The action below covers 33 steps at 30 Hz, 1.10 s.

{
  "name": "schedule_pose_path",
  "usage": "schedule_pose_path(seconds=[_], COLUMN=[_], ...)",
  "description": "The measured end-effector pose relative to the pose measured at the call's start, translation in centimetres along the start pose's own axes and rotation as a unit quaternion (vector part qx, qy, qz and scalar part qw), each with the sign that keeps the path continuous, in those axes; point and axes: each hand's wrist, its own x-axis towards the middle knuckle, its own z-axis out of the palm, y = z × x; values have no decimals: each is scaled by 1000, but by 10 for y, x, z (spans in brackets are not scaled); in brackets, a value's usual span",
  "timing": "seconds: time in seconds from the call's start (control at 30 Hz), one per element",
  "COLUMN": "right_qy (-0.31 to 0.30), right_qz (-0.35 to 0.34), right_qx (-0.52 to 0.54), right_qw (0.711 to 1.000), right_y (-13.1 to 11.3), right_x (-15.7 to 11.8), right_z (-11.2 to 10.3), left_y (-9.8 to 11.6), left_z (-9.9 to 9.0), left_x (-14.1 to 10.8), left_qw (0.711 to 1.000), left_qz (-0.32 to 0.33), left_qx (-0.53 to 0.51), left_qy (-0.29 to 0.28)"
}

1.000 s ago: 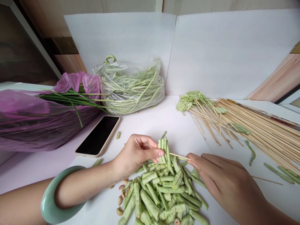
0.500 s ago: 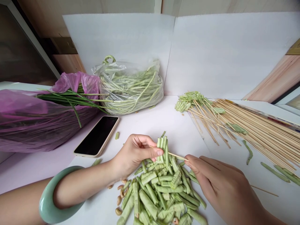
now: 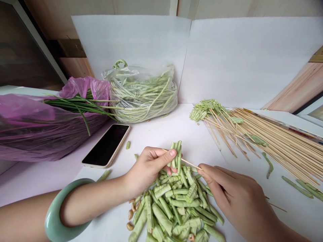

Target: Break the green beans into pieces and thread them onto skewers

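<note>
Several short green bean pieces sit side by side on a thin wooden skewer, its tip poking out past them on the left. My left hand, with a pale green bangle on the forearm, pinches these pieces between thumb and fingers. The skewer is gripped by my right hand, just right of the beans; its other end shows beyond the hand. Beneath both hands lies a heap of cut bean pieces, with a few loose tan bean seeds at its left edge.
A phone lies at left, near a purple bag of long green stalks. Behind stands a clear bag of long beans. Finished bean skewers and bare wooden skewers lie at right. White boards rise at the back.
My left thumb has shifted up and over the bean pieces, and its fingers now show below them. My right hand stays on the skewer. The view has moved slightly.
</note>
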Motion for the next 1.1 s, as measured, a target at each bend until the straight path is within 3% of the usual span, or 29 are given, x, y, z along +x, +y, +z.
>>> schedule_pose_path(seconds=[0.3,0.5,0.73,0.93,1.1], right_qy=[-8,16,17,6,6], right_qz=[1,-35,-24,-14,-11], right_qx=[1,-31,-26,30,32], right_qw=[1000,999,999,999,999], right_y=[-5,-14,-21,-24,-26], right_x=[-3,2,3,2,4], right_z=[3,6,7,10,9], left_y=[0,0,2,1,0], left_z=[6,6,9,10,11], left_x=[-4,-5,-8,-11,-12], left_qw=[998,995,998,993,994], left_qz=[10,26,14,27,31], left_qx=[43,77,53,119,104], left_qy=[39,55,32,-4,-26])
